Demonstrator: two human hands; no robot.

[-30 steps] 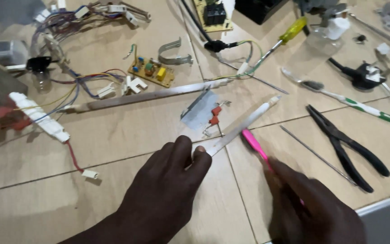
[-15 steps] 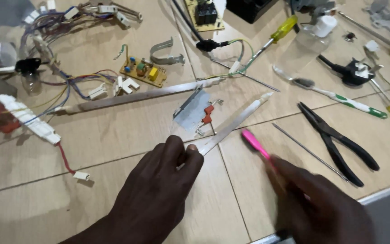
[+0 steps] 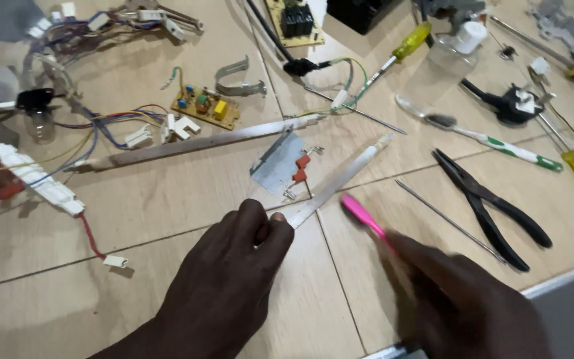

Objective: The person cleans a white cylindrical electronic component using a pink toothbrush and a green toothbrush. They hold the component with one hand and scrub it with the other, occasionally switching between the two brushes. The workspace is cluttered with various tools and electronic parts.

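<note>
Fingers of the left hand (image 3: pixel 224 286) pinch the near end of a flat metal strip (image 3: pixel 343 179) on the tiled floor (image 3: pixel 167 213), while the blurred right hand (image 3: pixel 463 299) grips a pink tool (image 3: pixel 361 214).

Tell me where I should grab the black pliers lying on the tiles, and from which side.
Grip the black pliers by the two handles, which lie splayed toward the lower right. Come from above on that side: the thin jaws point up-left, toward the toothbrush, and offer little to hold.
</note>
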